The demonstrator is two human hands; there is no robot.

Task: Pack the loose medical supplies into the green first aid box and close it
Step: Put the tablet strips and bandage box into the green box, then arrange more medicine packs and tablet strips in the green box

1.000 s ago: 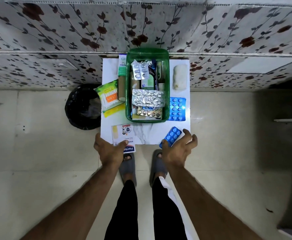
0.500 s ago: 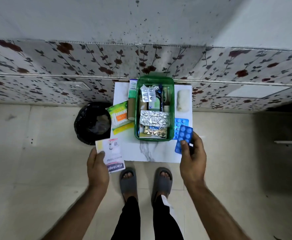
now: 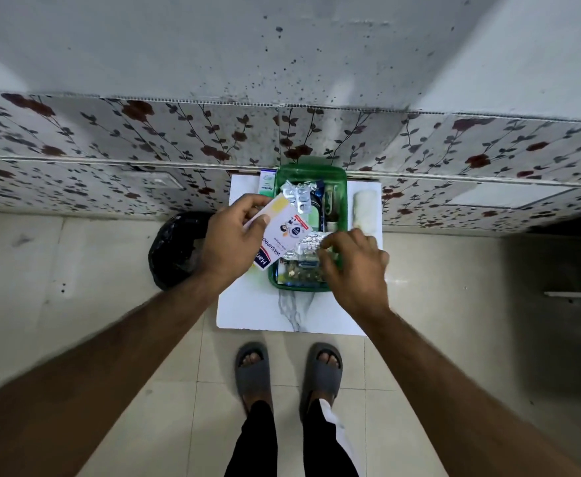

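The green first aid box (image 3: 340,187) stands open at the back of a small white table (image 3: 258,311), filled with silver blister strips (image 3: 297,198) and foil packs (image 3: 308,243). My left hand (image 3: 232,239) holds a white plaster packet (image 3: 287,232) tilted over the box's left rim. My right hand (image 3: 354,270) hovers palm down over the box's front right corner, with its fingertips curled onto the foil packs. The blue blister strip is hidden; whether this hand still holds it cannot be told.
A white gauze roll (image 3: 364,211) lies right of the box and a green-white carton (image 3: 267,183) left of it. A black bin bag (image 3: 175,249) sits on the floor at the left. The flowered wall rises directly behind. My slippered feet (image 3: 252,370) stand before the table.
Both hands rose from the table's front edge to the box. The left carried the plaster packet to the left rim. The right brought the blue strip over the box, where it is now hidden.
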